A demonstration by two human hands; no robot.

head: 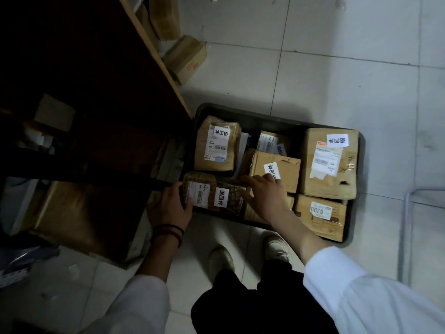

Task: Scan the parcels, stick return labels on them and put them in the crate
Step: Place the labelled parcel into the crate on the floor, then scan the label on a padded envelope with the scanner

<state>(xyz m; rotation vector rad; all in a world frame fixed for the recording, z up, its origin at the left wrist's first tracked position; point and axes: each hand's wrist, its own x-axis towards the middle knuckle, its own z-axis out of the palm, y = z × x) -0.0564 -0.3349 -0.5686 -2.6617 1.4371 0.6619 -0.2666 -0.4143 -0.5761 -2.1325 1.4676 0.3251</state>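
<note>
Left hand clamps parcel end; right hand, fingers spread, presses opposite end. Parcel flat, label up, long axis hand-to-hand, on crate corner.

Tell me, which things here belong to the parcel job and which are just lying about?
Job: black crate, labelled parcels inside it, the parcel that the left hand grips and the right hand touches.
Lying about: cardboard box on the floor, dark shelving, metal frame.
</note>
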